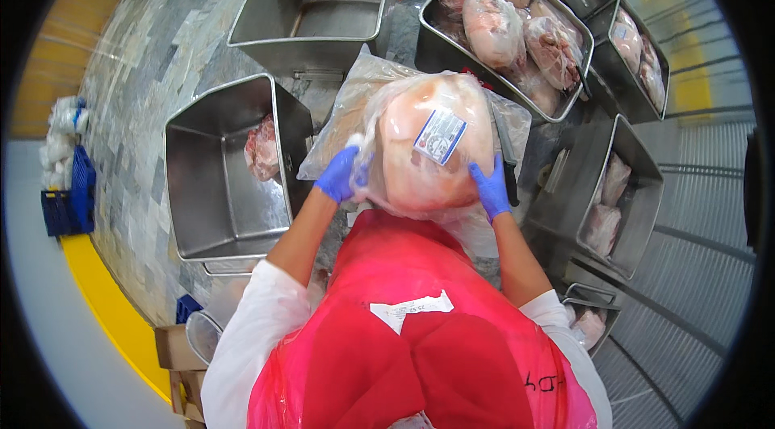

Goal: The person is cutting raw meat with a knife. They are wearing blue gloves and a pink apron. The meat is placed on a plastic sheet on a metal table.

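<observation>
Obs.: person in red apron, blue gloves on both hands. Bagged cut of raw meat (428,146), pale pink, sealed in clear plastic with a small white label on top, sits in front of the chest, over a loose sheet of clear plastic (347,106) spread between the steel bins.

Left hand (337,175): fingers curled closed on the bag's left edge, bunching the film there. Right hand (489,185): pressed flat against the lower right flank, fingers wrapped to the surface, supporting rather than pinching.

Handling estimate: bulky, likely heavy; needs both hands. Flesh soft, will sag if held at one end. Film looks wet and glossy, so probably slippery; gripping film alone risks tearing or sliding. Best purchase: palms under opposite flanks, cradling the mass.

Surroundings: steel bin (218,179) at left holds one piece; bin (504,25) ahead right is full of similar bagged cuts.
</observation>
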`<action>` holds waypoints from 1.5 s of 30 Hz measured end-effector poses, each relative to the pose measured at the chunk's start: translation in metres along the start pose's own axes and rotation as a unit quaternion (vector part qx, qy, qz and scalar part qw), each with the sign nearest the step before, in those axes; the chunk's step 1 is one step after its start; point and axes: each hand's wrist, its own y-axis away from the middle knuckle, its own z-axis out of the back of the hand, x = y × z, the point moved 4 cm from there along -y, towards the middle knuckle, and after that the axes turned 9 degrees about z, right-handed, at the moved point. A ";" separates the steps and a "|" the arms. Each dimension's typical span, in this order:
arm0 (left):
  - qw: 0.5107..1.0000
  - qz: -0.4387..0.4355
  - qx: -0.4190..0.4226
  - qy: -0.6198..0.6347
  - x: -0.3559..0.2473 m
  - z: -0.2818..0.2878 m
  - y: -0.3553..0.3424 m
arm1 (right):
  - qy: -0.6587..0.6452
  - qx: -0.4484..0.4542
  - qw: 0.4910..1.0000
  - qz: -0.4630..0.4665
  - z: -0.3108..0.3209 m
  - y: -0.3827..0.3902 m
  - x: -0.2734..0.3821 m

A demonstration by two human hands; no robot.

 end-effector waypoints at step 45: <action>0.837 -0.436 -0.327 -0.051 -0.039 0.139 0.364 | 0.286 0.251 0.832 0.402 -0.027 0.060 0.106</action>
